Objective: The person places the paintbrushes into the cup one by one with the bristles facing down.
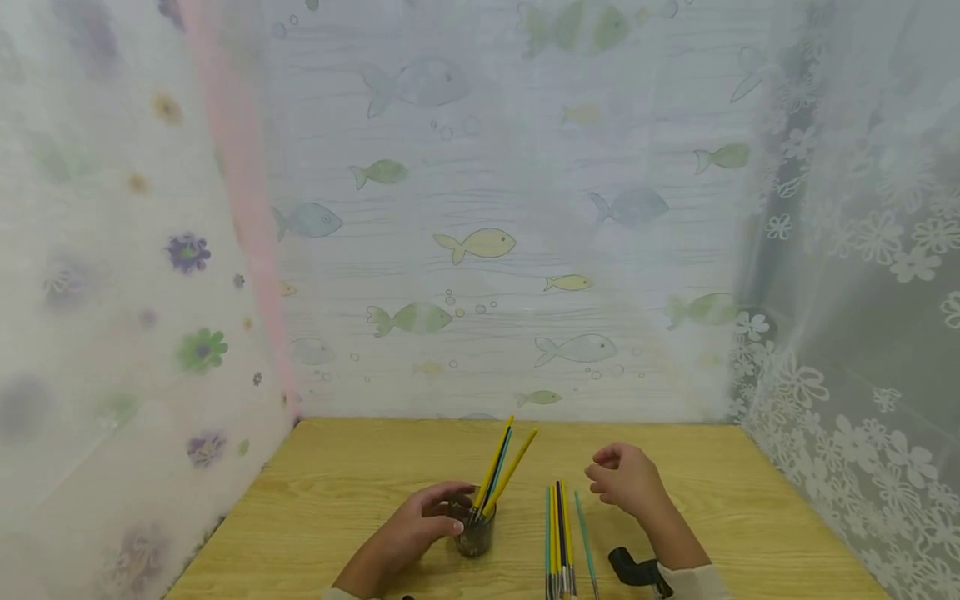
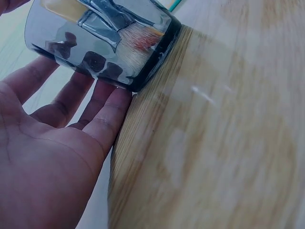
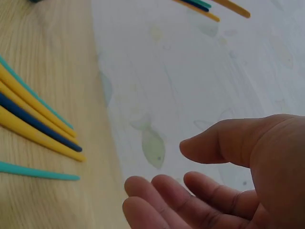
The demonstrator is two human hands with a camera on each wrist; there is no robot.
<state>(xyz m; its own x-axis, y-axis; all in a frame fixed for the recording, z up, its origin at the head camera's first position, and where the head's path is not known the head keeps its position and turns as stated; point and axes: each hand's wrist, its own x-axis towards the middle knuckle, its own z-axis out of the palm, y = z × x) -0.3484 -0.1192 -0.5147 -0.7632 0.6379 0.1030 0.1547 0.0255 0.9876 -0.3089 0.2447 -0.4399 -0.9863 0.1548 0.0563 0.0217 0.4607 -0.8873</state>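
My left hand [image 1: 420, 523] grips a dark see-through glass cup [image 1: 474, 543], thumb on the near side and fingers curled behind it. Several paintbrushes [image 1: 512, 471] with yellow, teal and dark blue handles lean in the cup, bristles down; in the left wrist view the pale, red-stained bristles [image 2: 136, 50] show through its wall. To the right, a row of paintbrushes [image 1: 561, 533] lies on the table with handle ends pointing away. One teal paintbrush [image 1: 585, 537] lies slightly apart from them. Beyond it, my right hand [image 1: 628, 483] hovers with loosely bent fingers, nothing between them.
The wooden table [image 1: 337, 467] ends at a hanging curtain [image 1: 480, 350] printed with fish. Flowered sheets hang on the left [image 1: 135, 375] and right sides. A black curved object [image 1: 633, 568] sits by my right wrist.
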